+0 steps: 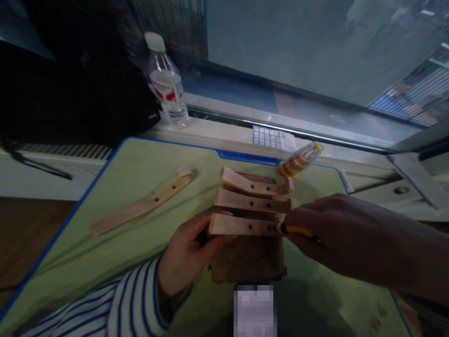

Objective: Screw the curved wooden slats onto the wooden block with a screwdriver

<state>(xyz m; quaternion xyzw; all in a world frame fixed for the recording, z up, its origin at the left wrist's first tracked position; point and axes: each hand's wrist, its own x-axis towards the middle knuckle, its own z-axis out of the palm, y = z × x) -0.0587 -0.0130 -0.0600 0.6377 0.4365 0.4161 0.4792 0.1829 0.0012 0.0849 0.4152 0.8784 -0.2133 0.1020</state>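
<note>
Three pale wooden pieces with upturned ends and drilled holes lie side by side across a brown block (247, 262). My left hand (191, 250) grips the left end of the nearest wooden piece (231, 225), thumb at the near side. A slim yellow-and-black tool (296, 229) is held in my right hand (322, 229), its end at the right part of that piece; its exact kind cannot be made out. Behind are the middle wooden piece (235, 200) and the far wooden piece (240, 181). Another hook-ended wooden piece (136, 209) rests alone at the left.
The pale green table (140, 164) has a blue edge. A clear tube with a yellow cap (300, 159) lies at its back edge. A water bottle (168, 91) stands on the sill by the window, near a black bag (70, 93). A blurred-out patch (255, 311) is at the front.
</note>
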